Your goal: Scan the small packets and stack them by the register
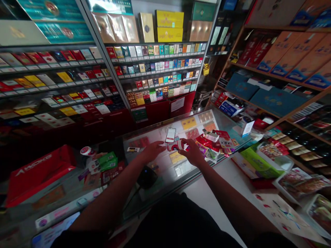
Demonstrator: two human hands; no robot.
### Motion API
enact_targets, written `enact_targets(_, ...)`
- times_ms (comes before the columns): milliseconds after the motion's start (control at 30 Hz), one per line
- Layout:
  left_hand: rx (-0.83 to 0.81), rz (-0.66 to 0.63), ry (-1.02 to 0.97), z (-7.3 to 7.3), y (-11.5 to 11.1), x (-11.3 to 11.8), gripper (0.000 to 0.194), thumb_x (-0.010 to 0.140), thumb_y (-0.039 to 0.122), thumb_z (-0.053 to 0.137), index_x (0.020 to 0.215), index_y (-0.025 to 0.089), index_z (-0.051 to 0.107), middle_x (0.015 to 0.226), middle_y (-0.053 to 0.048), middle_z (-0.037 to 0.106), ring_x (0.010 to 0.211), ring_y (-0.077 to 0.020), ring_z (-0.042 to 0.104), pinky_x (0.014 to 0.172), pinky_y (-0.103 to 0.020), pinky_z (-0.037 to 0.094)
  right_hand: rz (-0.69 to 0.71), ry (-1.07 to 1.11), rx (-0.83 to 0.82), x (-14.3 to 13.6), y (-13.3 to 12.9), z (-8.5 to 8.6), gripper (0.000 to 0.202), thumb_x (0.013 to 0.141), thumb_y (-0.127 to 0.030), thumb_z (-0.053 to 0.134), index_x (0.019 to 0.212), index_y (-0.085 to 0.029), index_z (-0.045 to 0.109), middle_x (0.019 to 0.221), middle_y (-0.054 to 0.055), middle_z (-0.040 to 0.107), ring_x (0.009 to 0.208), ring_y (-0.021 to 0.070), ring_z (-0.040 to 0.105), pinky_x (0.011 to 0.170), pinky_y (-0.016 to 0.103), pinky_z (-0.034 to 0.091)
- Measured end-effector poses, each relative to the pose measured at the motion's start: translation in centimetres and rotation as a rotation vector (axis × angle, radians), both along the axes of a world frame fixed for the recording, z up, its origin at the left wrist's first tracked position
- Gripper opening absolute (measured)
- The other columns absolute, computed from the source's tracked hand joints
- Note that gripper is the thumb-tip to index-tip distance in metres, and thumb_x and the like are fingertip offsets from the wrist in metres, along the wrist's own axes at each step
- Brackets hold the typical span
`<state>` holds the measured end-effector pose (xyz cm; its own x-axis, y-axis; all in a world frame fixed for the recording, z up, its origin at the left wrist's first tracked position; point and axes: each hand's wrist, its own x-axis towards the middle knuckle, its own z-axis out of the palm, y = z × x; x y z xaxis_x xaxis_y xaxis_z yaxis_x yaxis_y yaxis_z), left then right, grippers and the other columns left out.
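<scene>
Over the glass counter (165, 172), my right hand (192, 151) is closed on the right end of a small red-and-white tub (173, 146), which lies tipped on its side. My left hand (152, 151) is at the tub's other end, its fingers stretched out; whether they touch it I cannot tell. Just beyond stands a phone (170, 135) with a lit white screen. Right of my right hand is a pile of red snack packets (224, 141) and a pale box (210, 135). A dark rounded device (147, 176) sits beneath my left forearm.
To the left are a red box (41, 175), another small tub (87, 151) and green packets (107, 161). Shelves of cigarette packs (155, 65) rise behind the counter. Food trays (297, 186) and bottle racks (297, 144) line the right. A white card (247, 128) stands at the counter's far end.
</scene>
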<state>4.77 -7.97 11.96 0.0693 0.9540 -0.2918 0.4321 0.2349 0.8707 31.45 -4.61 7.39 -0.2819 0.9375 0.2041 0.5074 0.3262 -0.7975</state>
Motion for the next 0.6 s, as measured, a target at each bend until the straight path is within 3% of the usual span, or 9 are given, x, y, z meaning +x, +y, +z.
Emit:
enact_targets(133, -0.188, -0.045, -0.226, -0.6, 0.5, -0.9, 0.065, 0.08, 0.07, 0.067, 0.119, 0.019, 0.074, 0.118, -0.014, 0.079, 0.103, -0.0287, 0.071, 0.085, -0.04, 0.048, -0.001, 0.042, -0.03, -1.3, -1.3, 0.2, 0.059, 0.081, -0.035, 0.079, 0.139, -0.027, 0.066, 0.125, 0.007, 0.068, 0.118, 0.0272, 0.063, 0.109, 0.044, 0.048)
enact_targets(233, -0.247, -0.034, -0.317, -1.1, 0.4, -1.4, 0.061, 0.075, 0.066, 0.074, 0.114, 0.019, 0.075, 0.116, -0.014, 0.078, 0.106, -0.0286, 0.071, 0.084, -0.039, 0.047, -0.004, 0.066, -0.03, -2.2, -2.1, 0.2, 0.06, 0.083, -0.036, 0.078, 0.142, -0.025, 0.065, 0.126, 0.008, 0.068, 0.117, 0.0265, 0.064, 0.109, 0.043, 0.048)
enact_targets(433, -0.244, 0.026, -0.308, -2.2, 0.3, -2.3, 0.051, 0.072, 0.059, 0.08, 0.104, 0.019, 0.076, 0.104, -0.011, 0.078, 0.102, -0.0279, 0.071, 0.083, -0.038, 0.047, -0.059, -0.057, -0.087, -4.1, -3.4, 0.3, 0.066, 0.089, -0.041, 0.074, 0.151, -0.024, 0.06, 0.12, 0.01, 0.073, 0.109, 0.0271, 0.067, 0.105, 0.043, 0.048)
enact_targets(600, -0.23, 0.027, -0.363, -2.8, 0.4, -2.2, 0.044, 0.06, 0.043, 0.088, 0.092, 0.015, 0.08, 0.095, -0.013, 0.08, 0.094, -0.0279, 0.071, 0.087, -0.039, 0.046, -0.078, -0.076, -0.117, -5.7, -3.8, 0.0, 0.065, 0.099, -0.047, 0.061, 0.157, -0.02, 0.052, 0.122, 0.013, 0.072, 0.111, 0.0271, 0.067, 0.103, 0.043, 0.049)
